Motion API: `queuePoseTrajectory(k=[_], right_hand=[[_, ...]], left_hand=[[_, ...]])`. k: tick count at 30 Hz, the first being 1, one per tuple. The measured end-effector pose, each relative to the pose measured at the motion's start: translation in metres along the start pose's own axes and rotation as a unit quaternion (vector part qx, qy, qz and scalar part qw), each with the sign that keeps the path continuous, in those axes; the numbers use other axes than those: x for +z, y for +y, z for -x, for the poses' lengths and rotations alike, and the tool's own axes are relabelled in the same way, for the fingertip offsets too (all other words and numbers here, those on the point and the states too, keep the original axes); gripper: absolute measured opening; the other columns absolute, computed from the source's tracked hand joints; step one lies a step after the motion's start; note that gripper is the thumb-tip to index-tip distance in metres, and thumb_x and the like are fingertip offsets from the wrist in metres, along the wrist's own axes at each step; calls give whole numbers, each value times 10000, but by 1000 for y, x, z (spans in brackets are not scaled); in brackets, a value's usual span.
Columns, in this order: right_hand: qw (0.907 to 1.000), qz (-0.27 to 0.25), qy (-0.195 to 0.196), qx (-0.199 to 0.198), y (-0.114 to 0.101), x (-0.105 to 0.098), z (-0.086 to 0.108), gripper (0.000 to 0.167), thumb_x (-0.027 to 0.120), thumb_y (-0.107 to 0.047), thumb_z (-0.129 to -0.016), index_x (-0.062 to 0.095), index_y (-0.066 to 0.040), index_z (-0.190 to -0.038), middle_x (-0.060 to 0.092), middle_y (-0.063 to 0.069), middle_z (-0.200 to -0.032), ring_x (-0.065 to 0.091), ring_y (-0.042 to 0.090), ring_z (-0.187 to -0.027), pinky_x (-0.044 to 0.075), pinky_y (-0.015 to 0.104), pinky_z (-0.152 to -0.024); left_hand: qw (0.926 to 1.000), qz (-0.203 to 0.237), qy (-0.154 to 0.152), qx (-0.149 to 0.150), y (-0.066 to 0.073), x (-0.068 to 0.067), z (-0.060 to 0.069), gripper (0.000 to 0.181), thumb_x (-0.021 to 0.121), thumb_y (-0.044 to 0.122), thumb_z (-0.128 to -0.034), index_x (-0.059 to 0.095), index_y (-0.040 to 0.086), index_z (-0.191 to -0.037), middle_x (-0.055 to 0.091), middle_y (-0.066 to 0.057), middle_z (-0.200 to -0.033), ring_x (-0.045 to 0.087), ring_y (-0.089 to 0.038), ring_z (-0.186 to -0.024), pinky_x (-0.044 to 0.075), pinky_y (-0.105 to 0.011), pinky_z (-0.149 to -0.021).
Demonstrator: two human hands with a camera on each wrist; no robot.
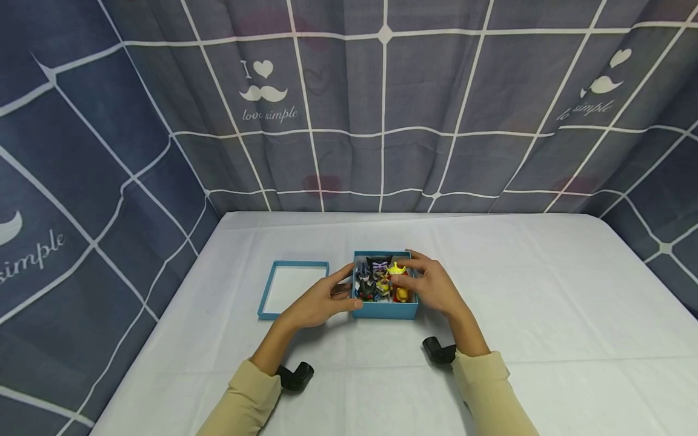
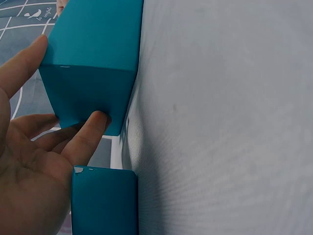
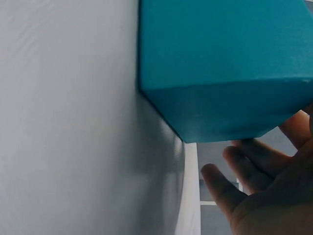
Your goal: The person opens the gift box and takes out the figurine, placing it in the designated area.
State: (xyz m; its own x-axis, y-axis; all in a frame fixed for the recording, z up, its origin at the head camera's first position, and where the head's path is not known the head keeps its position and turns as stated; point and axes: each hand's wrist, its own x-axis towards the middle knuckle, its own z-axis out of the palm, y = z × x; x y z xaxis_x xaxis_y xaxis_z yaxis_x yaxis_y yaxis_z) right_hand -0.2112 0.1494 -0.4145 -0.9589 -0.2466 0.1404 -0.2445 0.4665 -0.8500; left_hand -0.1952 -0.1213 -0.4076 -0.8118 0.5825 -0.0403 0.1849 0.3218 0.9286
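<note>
A blue box [image 1: 384,310] full of small toy figures [image 1: 383,287] stands on the table. My left hand [image 1: 319,303] rests against its left side, fingers fairly straight and fingertips on the wall. The left thumb touches the upper edge near the front corner. My right hand [image 1: 431,284] reaches over the right edge, its thumb and index finger pinching a red and yellow figure [image 1: 397,269] with a yellow crown. In the right wrist view, the other fingers spread beside the box [image 3: 225,44], and the pinch is hidden behind it.
The matching blue lid [image 1: 294,264] lies to the left with its white inside facing up, close to my left hand. A white cloth covers the table [image 1: 534,290]. Dark grid-patterned curtains [image 1: 349,109] hang behind and at both sides. Each wrist bears a black device [image 1: 294,378].
</note>
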Motion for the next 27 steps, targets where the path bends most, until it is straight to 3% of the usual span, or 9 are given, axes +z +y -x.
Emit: queuePoseTrajectory(k=[5, 10, 16, 22, 24, 27], right_hand=[[9997, -140, 202, -53, 0, 0, 0, 455, 738, -254, -909, 661, 16, -1268, 396, 197, -1514, 280, 400, -1427, 288, 603, -1110], [9962, -736, 469, -14, -5, -2, 1, 454, 735, -242, -912, 656, 40, -1260, 440, 146, -1496, 310, 350, -1426, 289, 553, -1131], [9901, -1285, 529, -180, -12, -6, 4, 469, 724, -213, -922, 623, 60, -1290, 525, 147, -1423, 376, 300, -1399, 274, 499, -1153], [9869, -1479, 651, 4, -18, -8, 6, 414, 730, -213, -915, 669, 10, -1258, 682, 153, -1167, 601, 271, -1109, 491, 460, -957], [9864, -1484, 706, 60, -19, -9, 7, 404, 735, -215, -911, 678, 7, -1243, 703, 138, -1078, 618, 256, -1010, 516, 432, -894], [9850, -1560, 731, 79, -22, -11, 7, 401, 734, -217, -911, 677, 0, -1244, 713, 120, -1030, 632, 242, -986, 513, 409, -899]], left_hand=[[10000, -15, 11, 14, 0, 0, 1, 856, 694, 302, -947, 161, 131, -1595, 169, -102, -1622, 364, -328, -1397, 350, -431, -1116], [10000, 52, 1, 26, 0, 0, 0, 859, 697, 291, -945, 160, 126, -1595, 162, -105, -1624, 365, -334, -1395, 352, -427, -1115], [9998, -118, 79, -106, 0, 1, 0, 875, 701, 327, -939, 162, 101, -1591, 166, -102, -1623, 356, -319, -1404, 351, -422, -1115], [9998, -156, 69, -103, 0, 2, 1, 878, 699, 329, -940, 156, 104, -1593, 162, -93, -1625, 353, -314, -1406, 351, -425, -1115], [9999, -136, 40, -48, -1, 1, 1, 869, 690, 332, -946, 156, 108, -1593, 164, -101, -1624, 352, -322, -1406, 348, -435, -1118], [10000, -90, 20, 21, -1, 1, 1, 858, 687, 319, -950, 158, 117, -1595, 166, -108, -1623, 359, -332, -1400, 349, -439, -1117]])
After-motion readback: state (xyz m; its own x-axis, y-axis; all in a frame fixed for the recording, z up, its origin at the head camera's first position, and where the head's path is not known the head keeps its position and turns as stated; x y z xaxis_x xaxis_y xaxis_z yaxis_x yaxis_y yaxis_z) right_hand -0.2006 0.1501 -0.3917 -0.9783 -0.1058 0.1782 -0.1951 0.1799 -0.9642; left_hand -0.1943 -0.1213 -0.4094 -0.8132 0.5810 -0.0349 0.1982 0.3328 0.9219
